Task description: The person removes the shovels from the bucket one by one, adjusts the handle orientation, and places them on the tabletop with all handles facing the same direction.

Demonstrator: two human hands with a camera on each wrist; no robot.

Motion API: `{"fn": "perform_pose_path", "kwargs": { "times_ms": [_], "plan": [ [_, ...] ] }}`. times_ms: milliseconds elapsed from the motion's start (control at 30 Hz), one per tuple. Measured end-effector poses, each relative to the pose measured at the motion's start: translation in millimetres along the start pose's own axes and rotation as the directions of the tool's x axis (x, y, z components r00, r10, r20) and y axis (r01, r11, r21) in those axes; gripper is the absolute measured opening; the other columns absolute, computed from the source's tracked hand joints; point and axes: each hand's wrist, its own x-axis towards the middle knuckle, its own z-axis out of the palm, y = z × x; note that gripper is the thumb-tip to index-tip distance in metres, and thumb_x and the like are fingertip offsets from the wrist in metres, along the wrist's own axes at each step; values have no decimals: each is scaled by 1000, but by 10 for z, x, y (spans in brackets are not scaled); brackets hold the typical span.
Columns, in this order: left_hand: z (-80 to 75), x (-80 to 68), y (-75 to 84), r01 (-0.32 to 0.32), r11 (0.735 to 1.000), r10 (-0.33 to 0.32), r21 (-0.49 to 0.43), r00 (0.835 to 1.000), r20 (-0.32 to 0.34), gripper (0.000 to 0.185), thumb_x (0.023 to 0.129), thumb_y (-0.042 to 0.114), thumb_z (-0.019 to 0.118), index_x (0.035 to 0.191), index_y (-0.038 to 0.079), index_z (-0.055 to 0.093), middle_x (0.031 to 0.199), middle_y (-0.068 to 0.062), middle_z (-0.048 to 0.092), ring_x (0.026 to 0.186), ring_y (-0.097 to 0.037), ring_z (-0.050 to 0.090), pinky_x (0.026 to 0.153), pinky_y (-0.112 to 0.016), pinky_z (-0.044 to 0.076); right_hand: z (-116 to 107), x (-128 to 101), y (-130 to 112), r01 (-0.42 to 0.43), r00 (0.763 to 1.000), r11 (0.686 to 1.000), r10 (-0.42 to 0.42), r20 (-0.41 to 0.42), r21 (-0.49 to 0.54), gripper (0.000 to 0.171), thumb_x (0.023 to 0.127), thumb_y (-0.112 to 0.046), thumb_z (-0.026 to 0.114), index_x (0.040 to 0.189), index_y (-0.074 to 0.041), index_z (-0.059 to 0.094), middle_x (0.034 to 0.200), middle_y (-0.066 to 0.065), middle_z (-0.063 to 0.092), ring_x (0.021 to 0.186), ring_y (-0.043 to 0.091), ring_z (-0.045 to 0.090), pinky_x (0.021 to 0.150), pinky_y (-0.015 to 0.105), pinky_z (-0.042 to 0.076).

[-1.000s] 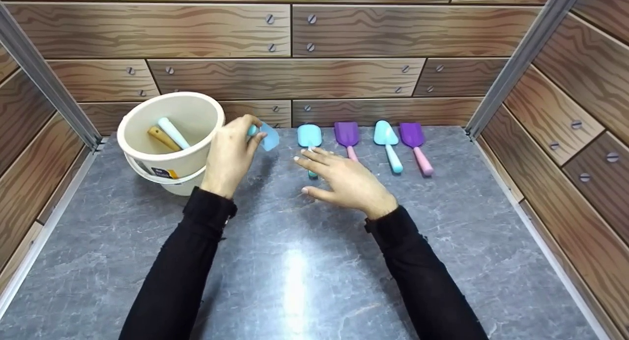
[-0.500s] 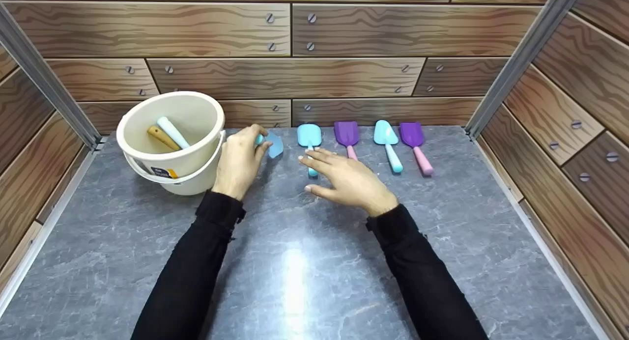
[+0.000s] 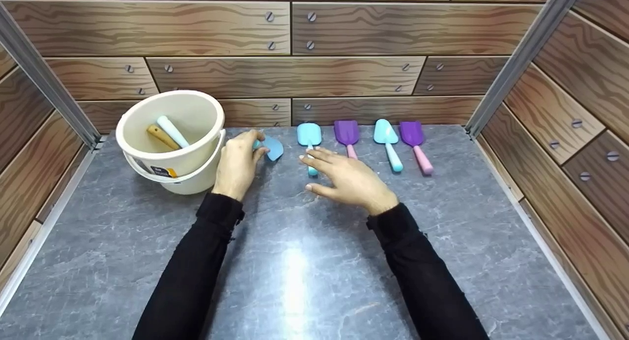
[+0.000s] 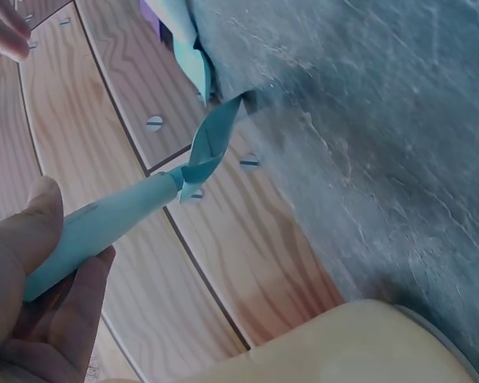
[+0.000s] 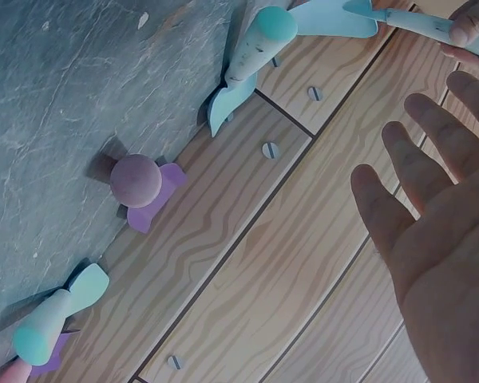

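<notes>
Left hand [image 3: 237,165]: grip closed round the handle of a blue trowel [image 3: 271,148], thumb on top and fingers curled beneath (clearest in the left wrist view, where the handle runs out of the fist and the blade [image 4: 210,144] points to the worktop). Trowel blade sits just past the fingertips, low over or on the grey worktop [image 3: 295,261]; contact cannot be told.

Bucket [image 3: 169,138]: cream, upright, at the back left, just beside the left hand. Holds two handles, one pale blue, one wooden, leaning against its wall.

Right hand [image 3: 346,180]: grip wide, fingers straight and spread, palm down, holding nothing. It hovers over the handle of a teal spade [image 3: 309,134], fingertips near the handle.

Row along the back wall, to the right of the held trowel: teal spade, purple spade [image 3: 347,133] (its pink handle partly hidden by the right hand), teal trowel [image 3: 386,138], purple spade with pink handle [image 3: 415,142]. All lie flat, blades toward the wall.
</notes>
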Motion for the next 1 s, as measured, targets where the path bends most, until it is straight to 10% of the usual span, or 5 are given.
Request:
{"fn": "perform_pose_path", "kwargs": {
  "times_ms": [467,1000],
  "plan": [
    [52,-40,-22,-17,998,11,53,995,104,26,104,-11,77,128,-1,79,132,-23,85,121,-50,84,98,-62,72,-5,-4,6,2,1000,1000,-2,-4,7,74,117,-54,70,179,-18,51,186,11,50,173,39,50,142,61,45],
    [259,-45,-6,-2,986,-37,167,974,224,20,105,-10,70,121,-3,79,129,-23,85,117,-53,84,98,-68,72,-8,-6,14,9,1000,1000,-9,-7,4,74,117,-54,69,179,-17,51,185,16,52,174,37,49,142,61,46]
  ]
}}
